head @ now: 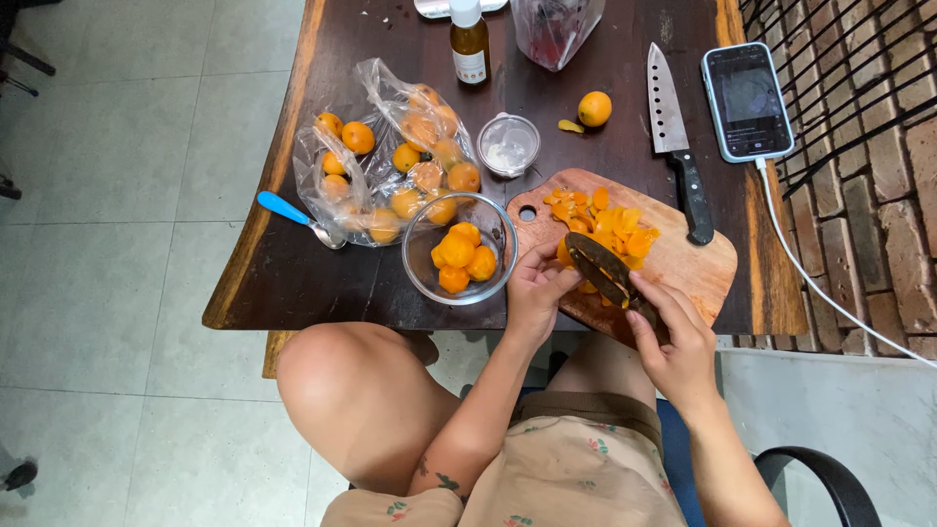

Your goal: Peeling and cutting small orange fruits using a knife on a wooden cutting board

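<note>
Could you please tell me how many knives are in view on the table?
2. A large knife lies on the dark table, its black handle overlapping the wooden cutting board. A smaller knife is in the right hand, blade over the board near the left hand.

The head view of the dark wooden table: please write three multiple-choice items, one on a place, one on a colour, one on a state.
1. Where does the large steel knife with black handle lie?
A. in the glass bowl
B. between the wooden cutting board and the phone
C. on the floor

2. Which colour is the spoon's plastic handle?
A. blue
B. red
C. green

3. What does the right hand hold?
A. nothing
B. a bottle
C. a small dark knife

Answers: 1 B, it lies on the table, its handle over the cutting board, left of the phone. 2 A, the handle is blue. 3 C, its fingers grip the small dark knife beside the left hand.
</note>
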